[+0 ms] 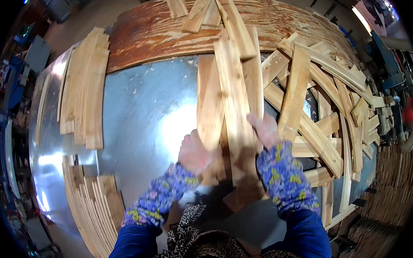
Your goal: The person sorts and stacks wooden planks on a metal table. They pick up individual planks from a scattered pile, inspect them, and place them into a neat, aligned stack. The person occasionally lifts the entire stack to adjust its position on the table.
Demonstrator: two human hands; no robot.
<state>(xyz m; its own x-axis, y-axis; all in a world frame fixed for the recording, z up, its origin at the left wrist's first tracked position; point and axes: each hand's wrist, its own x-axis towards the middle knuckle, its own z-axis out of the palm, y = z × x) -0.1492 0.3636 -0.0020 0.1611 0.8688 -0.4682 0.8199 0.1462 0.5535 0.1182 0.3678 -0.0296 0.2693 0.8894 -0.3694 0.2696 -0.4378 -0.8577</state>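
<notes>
At the far left of your metal-topped table [139, 121], a narrow strip [42, 108] lies alone beside a row of pale boards [91, 90] lined up lengthwise; nearer you, a tight bank of thin boards [97, 212] runs toward the table's near edge. Across the back, a weathered reddish-brown panel [146, 37] spans the far side, with several loose boards [196, 14] resting on it near its middle. At center, your hands are apart, one on either side of a group of long boards directly in front of you. Your left hand [197, 153], its floral cuff [158, 194] bunched at the wrist, is curled at the lower part of the left-hand board [209, 99]; whether it is clamped there cannot be told. The middle board [236, 98], pale and streaked, runs away from you between your hands, over its neighbors. Your right hand [266, 130] sits by that board's right edge, thumb toward the wood, its other fingers too hidden to show a grip. To the right, a jumbled pile of boards [319, 135] crisscrosses at all angles; beyond the table, brown wooden pieces [385, 199] stand in stacks.
</notes>
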